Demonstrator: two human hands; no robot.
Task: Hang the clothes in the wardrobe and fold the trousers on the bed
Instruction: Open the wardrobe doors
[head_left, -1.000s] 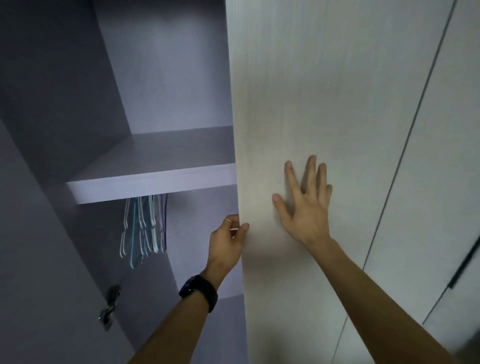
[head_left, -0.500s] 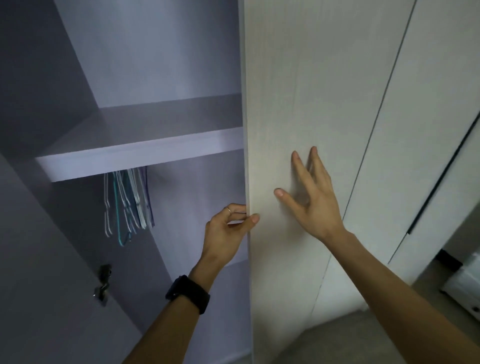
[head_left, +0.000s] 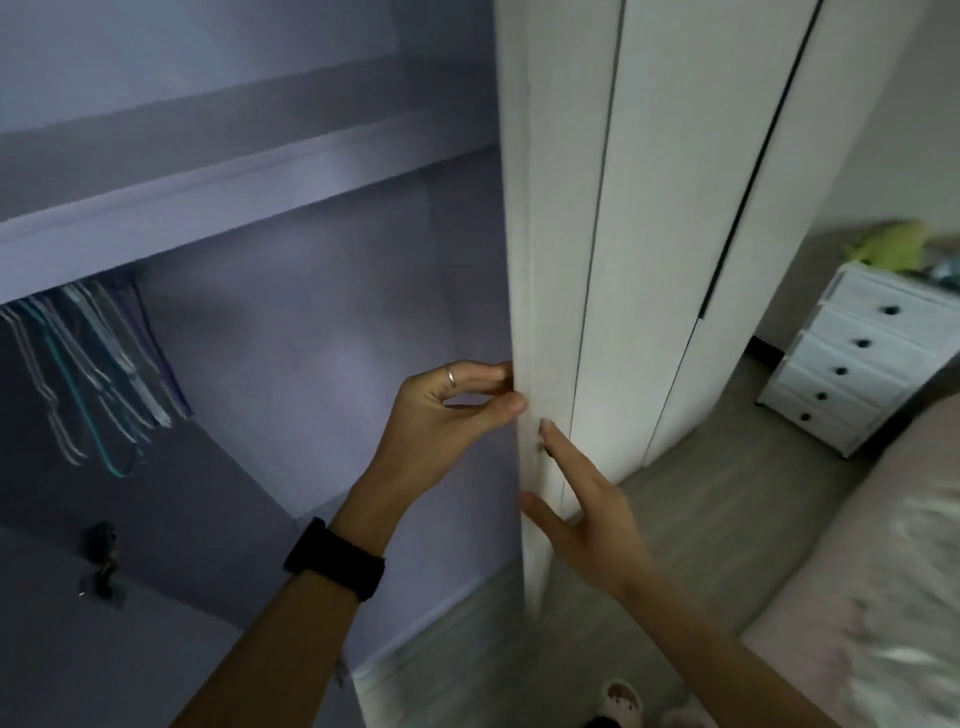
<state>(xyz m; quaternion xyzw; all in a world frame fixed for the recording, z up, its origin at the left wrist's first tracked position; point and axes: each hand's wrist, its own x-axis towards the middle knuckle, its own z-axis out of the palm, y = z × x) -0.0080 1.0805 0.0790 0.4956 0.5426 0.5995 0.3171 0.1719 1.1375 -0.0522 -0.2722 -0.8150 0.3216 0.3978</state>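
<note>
The wardrobe stands open on the left, its white door (head_left: 556, 208) seen almost edge-on in the middle of the head view. My left hand (head_left: 441, 415), with a ring and a black watch on that arm, pinches the door's edge between thumb and fingers. My right hand (head_left: 582, 499) lies flat with straight fingers against the door's outer face. Inside, several empty hangers (head_left: 98, 374) hang under a shelf (head_left: 208, 192) at the left. No clothes or trousers are in view.
A pink-covered bed (head_left: 872, 597) fills the lower right. A white chest of drawers (head_left: 852, 358) with something green on top stands at the right wall. Slippers (head_left: 623, 709) sit on the grey floor at the bottom. A door hinge (head_left: 101, 561) shows at the lower left.
The door has swung further open to the right, now almost edge-on. Both hands followed it. The view dropped and turned right, revealing the floor, bed and drawers.
</note>
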